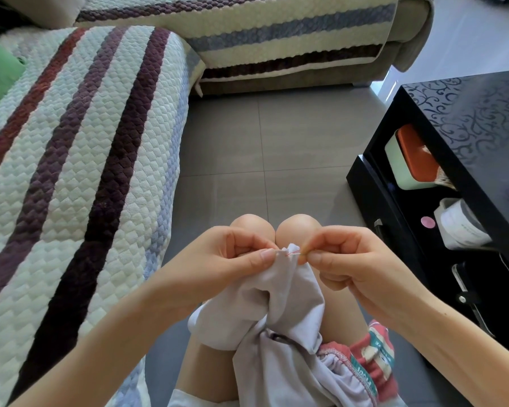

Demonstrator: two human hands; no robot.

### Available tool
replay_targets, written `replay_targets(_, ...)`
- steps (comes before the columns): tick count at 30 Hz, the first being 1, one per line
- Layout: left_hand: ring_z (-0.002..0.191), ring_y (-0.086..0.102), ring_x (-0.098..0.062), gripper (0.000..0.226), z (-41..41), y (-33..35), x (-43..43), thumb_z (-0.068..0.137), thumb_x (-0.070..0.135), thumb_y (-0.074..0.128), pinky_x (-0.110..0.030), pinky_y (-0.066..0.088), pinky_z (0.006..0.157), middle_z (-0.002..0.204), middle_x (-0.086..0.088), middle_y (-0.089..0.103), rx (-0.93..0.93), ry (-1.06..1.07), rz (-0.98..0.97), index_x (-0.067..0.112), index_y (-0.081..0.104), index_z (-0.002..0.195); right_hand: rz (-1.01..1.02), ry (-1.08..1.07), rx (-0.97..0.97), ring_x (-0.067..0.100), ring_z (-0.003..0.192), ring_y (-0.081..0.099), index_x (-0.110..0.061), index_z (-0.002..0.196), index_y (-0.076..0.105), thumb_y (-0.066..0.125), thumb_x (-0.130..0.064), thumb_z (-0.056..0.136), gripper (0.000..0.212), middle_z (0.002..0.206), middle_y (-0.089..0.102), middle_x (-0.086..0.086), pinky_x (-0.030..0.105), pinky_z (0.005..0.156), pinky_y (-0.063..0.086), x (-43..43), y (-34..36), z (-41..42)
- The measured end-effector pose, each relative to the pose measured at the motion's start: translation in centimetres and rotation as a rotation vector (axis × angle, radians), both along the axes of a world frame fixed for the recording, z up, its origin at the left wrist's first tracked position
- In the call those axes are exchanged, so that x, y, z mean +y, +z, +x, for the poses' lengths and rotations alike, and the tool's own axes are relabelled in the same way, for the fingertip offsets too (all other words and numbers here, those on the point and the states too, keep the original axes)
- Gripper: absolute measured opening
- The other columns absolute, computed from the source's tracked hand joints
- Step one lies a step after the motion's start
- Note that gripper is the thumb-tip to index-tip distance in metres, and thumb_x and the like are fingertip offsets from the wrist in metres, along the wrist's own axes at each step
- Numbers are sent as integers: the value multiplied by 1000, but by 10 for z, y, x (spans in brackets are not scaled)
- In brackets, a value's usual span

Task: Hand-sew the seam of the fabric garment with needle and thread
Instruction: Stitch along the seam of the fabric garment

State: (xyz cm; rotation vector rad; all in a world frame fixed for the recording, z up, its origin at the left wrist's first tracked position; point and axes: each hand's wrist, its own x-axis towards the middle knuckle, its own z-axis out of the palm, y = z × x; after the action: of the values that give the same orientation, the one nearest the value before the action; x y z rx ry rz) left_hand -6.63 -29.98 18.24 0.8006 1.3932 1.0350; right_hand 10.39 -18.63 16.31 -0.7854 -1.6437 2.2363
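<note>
- Head view: my left hand (pixel 232 257) is closed in a pinch on a gathered fold of the pale fabric garment (pixel 279 312); thumb and forefinger clamp the bunched peak just beside the stitch point.
- My right hand (pixel 344 259) is closed thumb-to-forefinger on the needle (pixel 296 254), which lies roughly level between the two hands, its far end entering the fabric peak at the left fingertips.
- The rest of the garment hangs below both hands, draped over the lap and knees; a red-trimmed waistband (pixel 370 356) lies under the right wrist.
- Thread (pixel 291 254): only a short reddish trace shows at the needle. I cannot tell how much slack trails behind or where it runs.
- Judged step: pushing or drawing the needle through the fold, mid-seam. How far the seam has got is not readable from here.
- Risk: the needle tip points straight at the left thumb and forefinger, which sit touching the fold. A hard push could prick them.
- Risk: the fold is bunched thick; the stitch could catch extra layers and pucker or sew the garment shut.
- Risk: unseen slack may knot on the pull-through.
- Risk: a weak pinch could drop the needle into the lap folds.
</note>
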Motion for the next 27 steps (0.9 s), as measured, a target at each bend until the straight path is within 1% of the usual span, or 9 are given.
replay_targets(5,70,64,-2,17,1,0,0,83,18,61,-12,48,64,75,4,71,-74,-7,15,19,77,75,-74,27,1,9,48,20,3,77,61,58,-4,71,10,48,52,-10,18,46,18,0,-1,1)
replay_targets(9,69,65,-3,18,2,-1,1,82,16,60,-13,49,63,74,3,72,-140,3,11,16,77,75,-168,39,36,8,46,18,-4,71,67,60,-4,73,8,47,31,-5,19,46,18,2,-5,-1)
replay_targets(11,70,65,-2,18,4,-2,3,81,17,61,-12,48,64,74,4,72,-120,0,10,18,77,74,-202,59,62,7,44,18,-8,71,67,59,-5,75,10,47,28,-6,21,47,16,0,-7,-4)
replay_targets(15,71,66,-4,14,6,-5,6,84,20,71,-13,49,66,74,3,72,-59,37,17,19,77,72,-194,142,83,5,44,23,-12,79,60,66,-16,81,8,49,32,-9,21,47,16,1,-14,-5)
replay_targets(17,69,65,-4,15,5,-4,6,82,20,70,-13,49,64,72,3,72,-54,43,18,20,77,69,-213,163,78,6,45,27,-12,83,57,73,-25,79,20,52,35,-6,18,45,23,6,-19,-1)
replay_targets(21,69,65,-2,14,9,-6,8,82,23,72,-13,49,64,71,4,72,-30,46,23,23,77,69,-130,63,88,11,45,33,-12,71,59,61,-11,81,10,53,41,3,18,45,32,7,-23,1)
replay_targets(23,75,67,-5,11,13,-10,12,79,28,70,-17,50,71,77,-4,74,59,51,25,25,77,71,-123,15,127,11,45,35,-13,69,62,61,-6,78,11,54,43,5,17,45,33,4,-21,-2)
replay_targets(25,81,69,-11,10,15,-14,14,79,31,74,-23,52,76,91,-18,72,113,71,25,23,77,74,-100,0,136,12,46,42,-11,70,64,63,-7,78,9,56,49,6,18,46,37,2,-20,-4)
replay_targets(27,82,69,-14,11,14,-15,15,78,32,76,-23,53,75,102,-26,66,89,101,21,21,78,77,43,-23,86,15,55,56,-11,75,67,68,-15,79,6,65,60,6,21,53,46,2,-19,-1)
